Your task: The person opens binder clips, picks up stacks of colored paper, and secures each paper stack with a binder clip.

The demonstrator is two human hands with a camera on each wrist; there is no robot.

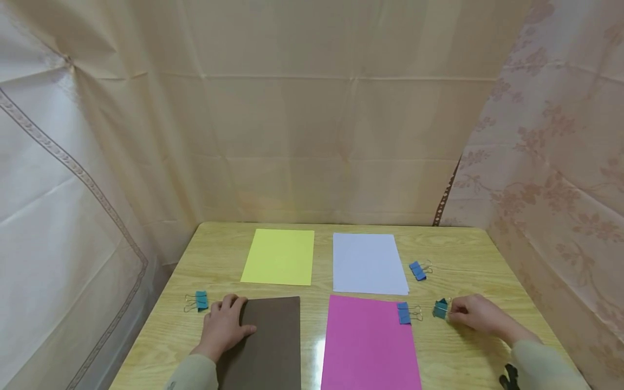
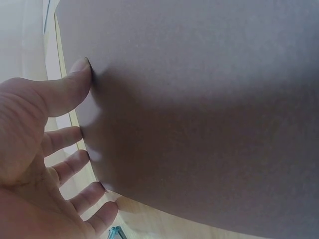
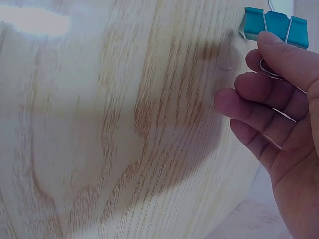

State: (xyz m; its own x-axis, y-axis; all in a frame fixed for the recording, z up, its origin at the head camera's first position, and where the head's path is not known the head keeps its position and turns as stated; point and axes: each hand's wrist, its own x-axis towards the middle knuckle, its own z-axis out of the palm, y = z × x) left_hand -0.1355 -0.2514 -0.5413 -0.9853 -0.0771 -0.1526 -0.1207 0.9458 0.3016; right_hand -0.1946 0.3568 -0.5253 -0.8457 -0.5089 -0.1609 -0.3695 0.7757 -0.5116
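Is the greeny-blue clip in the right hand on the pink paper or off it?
Off. The right hand pinches the teal clip, and table shows between clip and pink paper.

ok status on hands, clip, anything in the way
Right hand pinching teal clip by wire handle. Left hand on brown sheet. Pink sheet, blue clip at edge, lies between.

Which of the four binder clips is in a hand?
The teal clip right of the magenta paper: the right hand pinches it. The other teal clip, at far left, and both blue clips are untouched.
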